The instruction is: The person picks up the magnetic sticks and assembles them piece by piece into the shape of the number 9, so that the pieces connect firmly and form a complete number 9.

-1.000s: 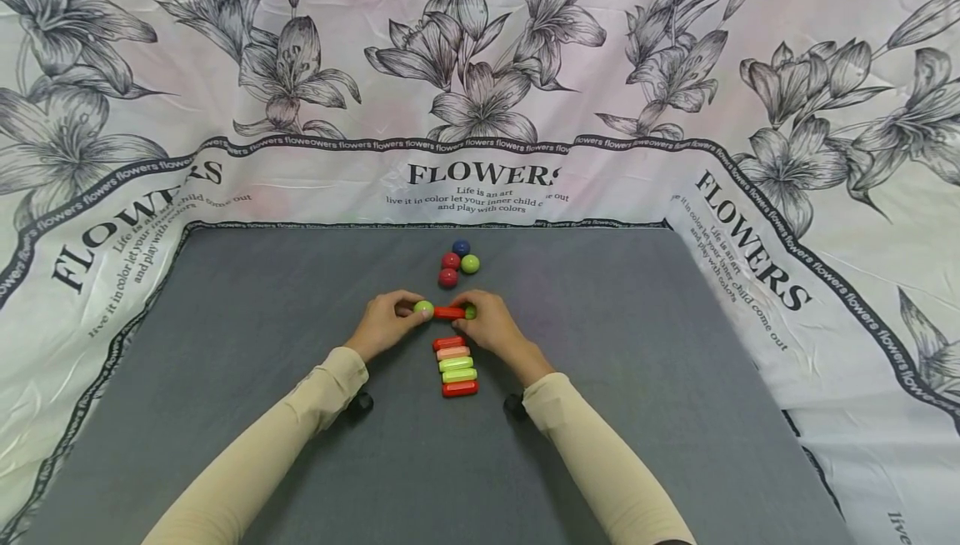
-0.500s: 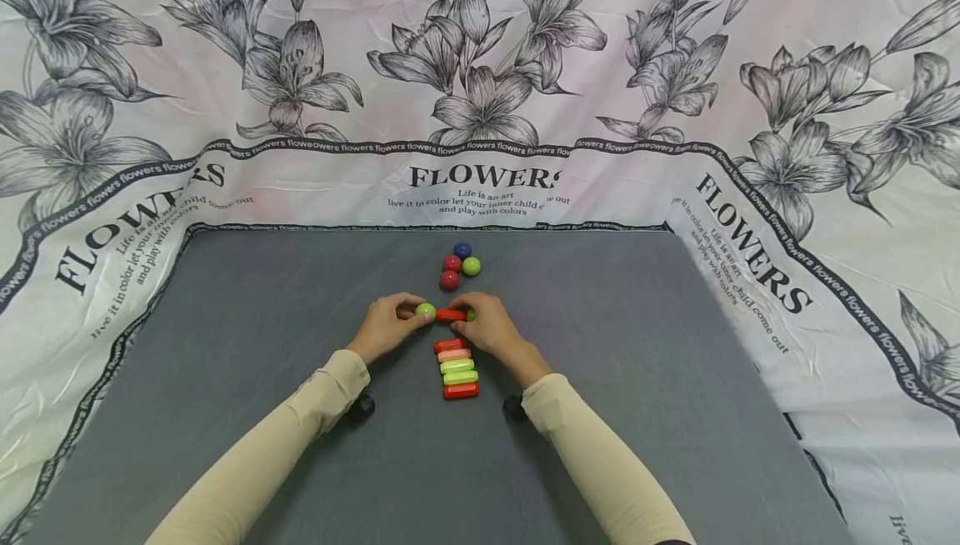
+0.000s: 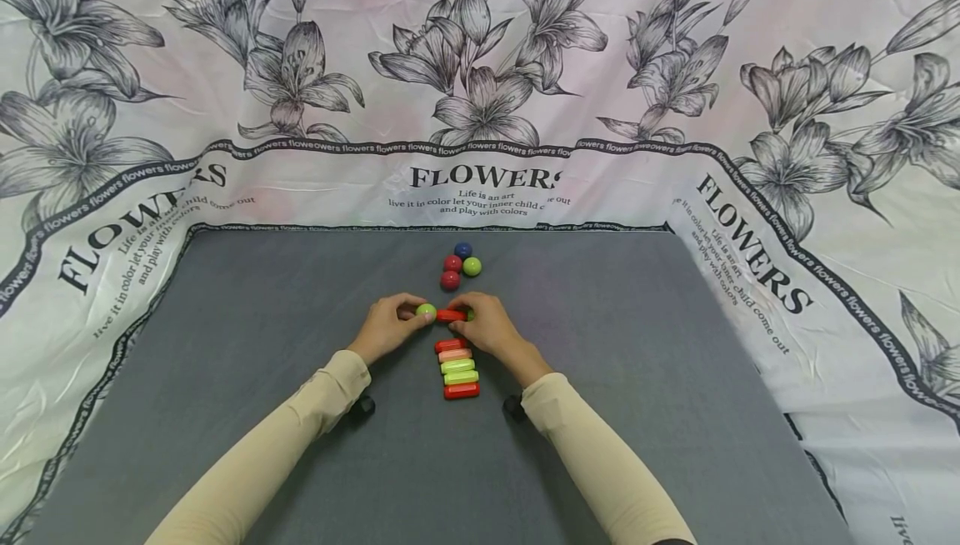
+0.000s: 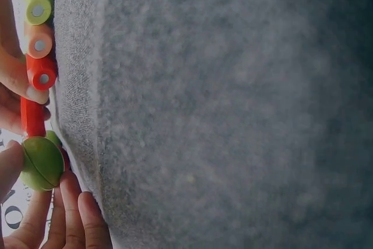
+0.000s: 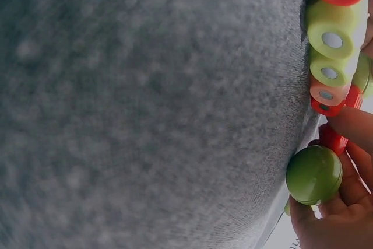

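My left hand [image 3: 387,326] pinches a green ball [image 4: 42,163] between thumb and fingers. That ball meets the left end of a red magnetic rod [image 3: 450,315]. My right hand [image 3: 486,327] grips the rod's right part, where a second green ball [image 5: 315,175] sits on the rod's end. In the head view the right fingers mostly cover this second ball. Just below the hands lies a row of rods side by side: a red rod [image 3: 450,346], a salmon rod [image 3: 454,356], two yellow-green rods [image 3: 458,367] and another red rod [image 3: 461,391]. Round metal discs show in their ends.
Beyond the hands is a cluster of balls: a blue ball [image 3: 463,251], two red balls [image 3: 450,280] and a green ball [image 3: 472,267]. A grey cloth surface [image 3: 637,345] spreads under everything. Flower-printed fabric [image 3: 315,187] stands behind and along both sides.
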`<move>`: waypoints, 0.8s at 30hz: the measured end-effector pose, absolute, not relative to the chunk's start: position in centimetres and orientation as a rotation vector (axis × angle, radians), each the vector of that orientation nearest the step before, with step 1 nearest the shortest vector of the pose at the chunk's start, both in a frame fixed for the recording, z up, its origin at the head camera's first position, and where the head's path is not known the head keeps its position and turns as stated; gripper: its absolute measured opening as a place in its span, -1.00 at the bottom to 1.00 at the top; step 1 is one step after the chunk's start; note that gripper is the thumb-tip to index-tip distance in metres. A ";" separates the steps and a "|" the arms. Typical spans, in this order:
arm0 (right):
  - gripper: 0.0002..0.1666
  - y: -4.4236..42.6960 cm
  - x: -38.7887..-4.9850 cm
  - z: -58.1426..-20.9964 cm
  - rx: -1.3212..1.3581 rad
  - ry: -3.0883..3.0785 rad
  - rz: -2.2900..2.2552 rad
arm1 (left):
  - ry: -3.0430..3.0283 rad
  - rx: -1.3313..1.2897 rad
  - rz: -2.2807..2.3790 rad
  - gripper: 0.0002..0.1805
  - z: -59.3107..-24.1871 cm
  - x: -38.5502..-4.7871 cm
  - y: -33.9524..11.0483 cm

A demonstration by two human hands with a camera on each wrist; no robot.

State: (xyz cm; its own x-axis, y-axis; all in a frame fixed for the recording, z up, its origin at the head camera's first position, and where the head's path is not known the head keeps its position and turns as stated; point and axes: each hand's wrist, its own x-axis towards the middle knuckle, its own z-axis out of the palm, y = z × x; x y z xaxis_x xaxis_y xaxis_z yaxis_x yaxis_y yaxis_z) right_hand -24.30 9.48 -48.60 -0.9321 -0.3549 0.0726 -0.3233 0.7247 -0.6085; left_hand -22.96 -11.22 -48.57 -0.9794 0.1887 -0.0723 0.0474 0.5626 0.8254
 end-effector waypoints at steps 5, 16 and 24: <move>-0.67 9.5 -24.4 -48.6 -0.571 2.862 -0.993 | 2.630 0.188 1.388 -0.58 -48.5 -22.9 -11.2; -0.69 9.3 -24.5 -48.7 -0.595 2.887 -0.992 | 2.668 0.205 1.388 -0.46 -48.6 -22.5 -11.5; -0.68 9.0 -24.6 -48.8 -0.563 2.877 -0.980 | 2.684 0.247 1.577 -0.37 -48.5 -22.0 -12.1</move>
